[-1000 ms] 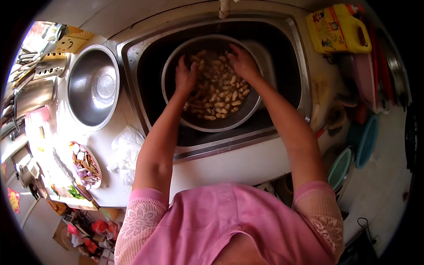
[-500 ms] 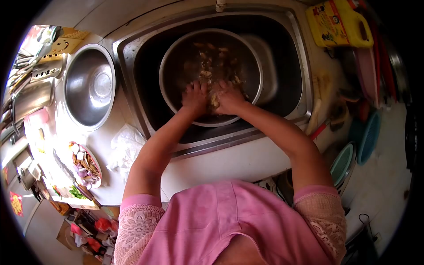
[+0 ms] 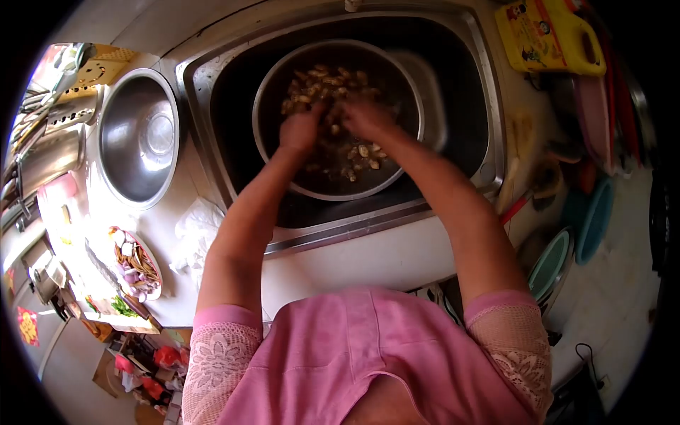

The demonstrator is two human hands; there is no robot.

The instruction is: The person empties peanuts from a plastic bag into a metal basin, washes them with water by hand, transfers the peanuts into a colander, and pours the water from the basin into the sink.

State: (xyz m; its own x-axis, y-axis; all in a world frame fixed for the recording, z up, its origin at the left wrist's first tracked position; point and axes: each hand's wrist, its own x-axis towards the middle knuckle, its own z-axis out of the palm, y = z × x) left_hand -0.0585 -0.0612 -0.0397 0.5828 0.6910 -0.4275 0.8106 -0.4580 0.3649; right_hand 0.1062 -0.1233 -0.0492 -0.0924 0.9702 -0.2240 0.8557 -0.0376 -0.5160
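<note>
A large metal bowl (image 3: 419, 134) stands in the sink (image 3: 496, 142), holding murky water and many small yellow-brown pieces (image 3: 322, 85) that look like clams. Both hands are inside it. My left hand (image 3: 300, 129) is at the left of the bowl, its fingers among the pieces and smeared by motion. My right hand (image 3: 365, 119) lies a little to the right, also blurred, its fingertips near the middle of the heap. Whether either hand grips any of the pieces cannot be made out. More pieces are spread below the hands, toward the near rim.
Left of the sink is another metal bowl (image 3: 127, 134), with a white plastic bag (image 3: 198, 230) nearer me. A plate of chopped ingredients (image 3: 142, 265) sits beside a knife (image 3: 106, 269). A yellow jug (image 3: 549, 39) stands at the back right, and green and blue basins (image 3: 593, 223) at right.
Both hands have moved away from me, from the near part of the bowl to its middle. The pieces have shifted, with more showing at the far side and near the front rim.
</note>
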